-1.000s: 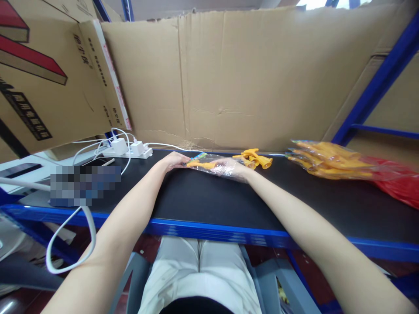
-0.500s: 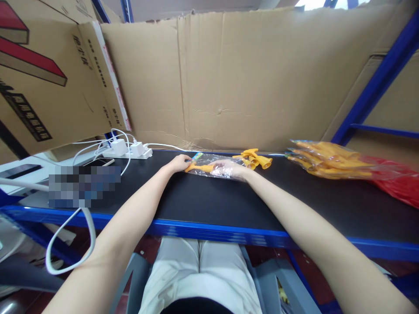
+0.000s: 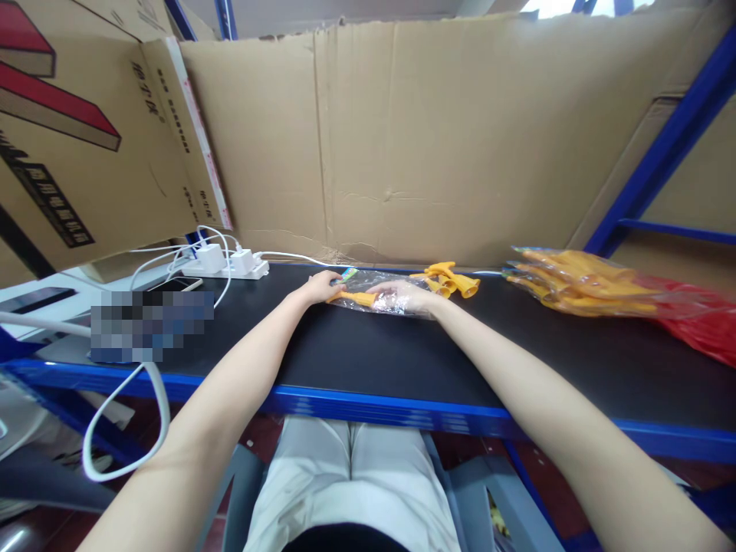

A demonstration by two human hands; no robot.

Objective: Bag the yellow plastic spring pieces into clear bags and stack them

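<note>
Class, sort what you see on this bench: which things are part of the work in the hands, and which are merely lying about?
In hand:
left hand
right hand
orange toy
clear plastic bag

Lying about:
loose orange toys
pile of bagged toys
red bag
power strip
phone
cardboard wall

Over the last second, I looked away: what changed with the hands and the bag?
Little: the left hand shifted slightly right along the orange toy. The right hand kept pressing the clear bag. Loose toys and the bagged pile stayed put.
</note>
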